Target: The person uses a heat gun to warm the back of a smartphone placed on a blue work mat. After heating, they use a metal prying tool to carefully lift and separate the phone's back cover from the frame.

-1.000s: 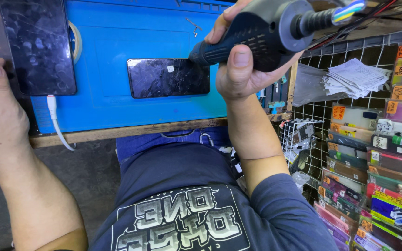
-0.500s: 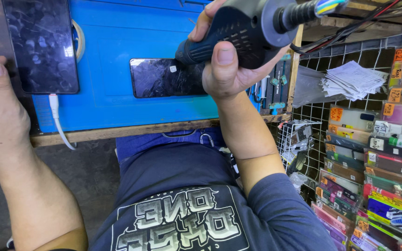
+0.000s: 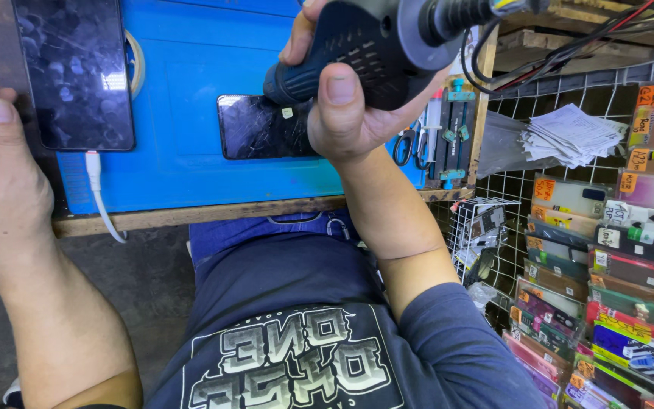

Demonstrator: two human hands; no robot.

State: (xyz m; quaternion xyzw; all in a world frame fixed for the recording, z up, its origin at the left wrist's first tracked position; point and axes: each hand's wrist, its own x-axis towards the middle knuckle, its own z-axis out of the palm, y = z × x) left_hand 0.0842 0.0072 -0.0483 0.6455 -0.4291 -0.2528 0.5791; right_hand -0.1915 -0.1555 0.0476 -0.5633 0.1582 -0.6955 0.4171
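Two hands up | right hand (image 3: 357, 113) clenched round rotary tool (image 3: 372, 45) at 12 o'clock — lifted off cracked phone (image 3: 255, 127) on blue mat (image 3: 191, 91) | left hand (image 3: 1, 182) at 9 o'clock, fingers loosely curled, grasping nothing — beside charging phone (image 3: 77, 72).

— How is the light behaving?
— Bright, even light is falling from above; the blue mat (image 3: 191, 98) is glowing evenly, with only soft shadows lying under the bench edge.
— Any glare?
— Pale reflections are showing on the dark tablet screen (image 3: 77, 72) and catching the cracks of the phone (image 3: 255, 127).
— Sharpness?
— The heat tool (image 3: 387, 42), close to the lens, is looking slightly soft, and straight lines are bending near the edges.
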